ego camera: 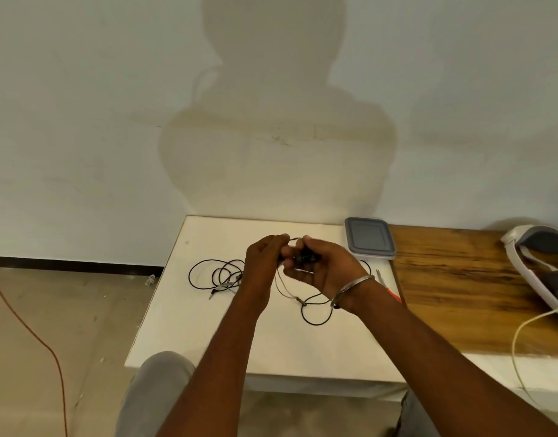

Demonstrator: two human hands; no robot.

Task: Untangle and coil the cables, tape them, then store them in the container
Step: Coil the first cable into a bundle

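The table (pixel 208 326) top is plain white. On it, the cable (pixel 205 272) at nine o'clock is black, and a paler greyish strand (pixel 282 285) runs among the loops near the middle. The container (pixel 369 238) at one o'clock has a slate-grey lid. At three o'clock the board (pixel 460 285) is warm brown wood streaked with dark grain. The scissors (pixel 394 296) show an orange-red handle. The bangle (pixel 350 288) is silver. Far out at three o'clock the device (pixel 528 277) is white with grey pads, and its lead (pixel 513 345) is cream. At eight o'clock the floor cord (pixel 52 351) is orange-red. The skirting (pixel 72 265) is black, the trousers (pixel 154 389) are grey, and the wall (pixel 82 121) is off-white.
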